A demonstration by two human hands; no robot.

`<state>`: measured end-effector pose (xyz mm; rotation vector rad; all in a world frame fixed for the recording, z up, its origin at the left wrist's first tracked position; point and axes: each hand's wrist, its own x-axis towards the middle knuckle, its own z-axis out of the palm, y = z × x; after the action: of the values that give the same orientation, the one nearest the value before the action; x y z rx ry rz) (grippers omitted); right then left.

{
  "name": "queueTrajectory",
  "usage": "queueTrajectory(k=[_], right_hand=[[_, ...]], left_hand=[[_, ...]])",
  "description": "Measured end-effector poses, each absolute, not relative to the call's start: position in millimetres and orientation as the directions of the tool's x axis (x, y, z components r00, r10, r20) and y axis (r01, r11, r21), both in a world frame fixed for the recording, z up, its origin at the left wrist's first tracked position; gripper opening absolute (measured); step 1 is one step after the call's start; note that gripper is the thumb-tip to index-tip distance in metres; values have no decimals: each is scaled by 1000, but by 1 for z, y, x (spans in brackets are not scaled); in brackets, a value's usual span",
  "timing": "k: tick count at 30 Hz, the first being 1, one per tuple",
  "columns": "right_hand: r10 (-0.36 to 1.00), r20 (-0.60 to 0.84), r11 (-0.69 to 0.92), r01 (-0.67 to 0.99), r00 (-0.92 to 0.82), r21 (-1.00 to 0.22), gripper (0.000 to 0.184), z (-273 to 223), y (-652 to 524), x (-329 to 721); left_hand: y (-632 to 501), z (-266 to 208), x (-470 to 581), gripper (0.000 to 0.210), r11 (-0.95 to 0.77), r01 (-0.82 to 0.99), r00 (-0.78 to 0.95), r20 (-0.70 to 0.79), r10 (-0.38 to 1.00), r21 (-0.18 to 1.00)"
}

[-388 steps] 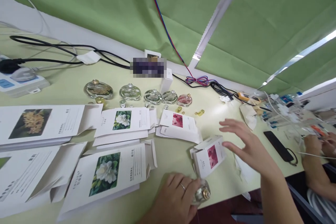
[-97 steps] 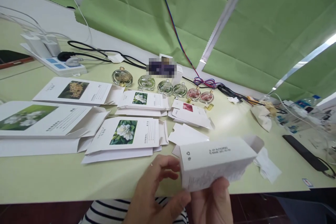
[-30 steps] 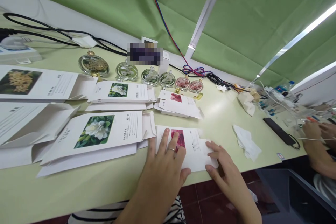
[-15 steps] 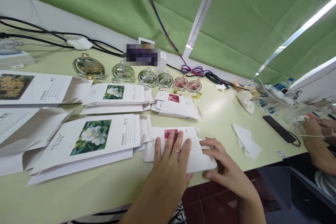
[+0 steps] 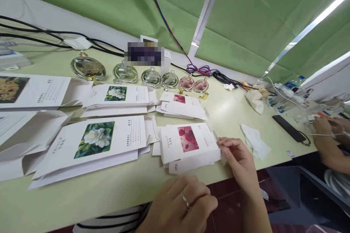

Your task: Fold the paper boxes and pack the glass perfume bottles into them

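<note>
The left hand [image 5: 183, 204], spread flat on the box [image 5: 193, 156] half a second ago, is now off it and loosely curled at its 6 o'clock. That leaves the rose picture [image 5: 188, 139] uncovered. The right hand [image 5: 237, 156] now draws its thumb in and pinches the box's 3 o'clock edge. The box, squared out above the table [image 5: 95, 193] 3.2 s ago, now lies flattened. Since the oldest view, a second pink bottle [image 5: 201, 85] stands at the first's 3 o'clock.

There are six round glass bottles [image 5: 151, 77], two rose-printed carton faces [image 5: 187, 139] and two white-flower carton faces [image 5: 94, 140].
</note>
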<state>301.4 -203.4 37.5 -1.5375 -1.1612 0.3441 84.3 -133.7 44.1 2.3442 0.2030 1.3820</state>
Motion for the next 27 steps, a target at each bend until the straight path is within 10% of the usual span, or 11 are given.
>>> queueTrajectory(k=[9,19,27], right_hand=[[920,328,-21,862,214,-507,33,49,-204,290],[658,477,17,622,583,-783,36,32,-205,297],[734,533,65,737,421,-673,24,40,-213,285]], left_hand=[[-135,37,93,27,-889,-9,586,723,367,458],[-107,40,78,32,-877,408,608,640,469,254],[-116,21,93,47,-886,445,709,552,438,130]])
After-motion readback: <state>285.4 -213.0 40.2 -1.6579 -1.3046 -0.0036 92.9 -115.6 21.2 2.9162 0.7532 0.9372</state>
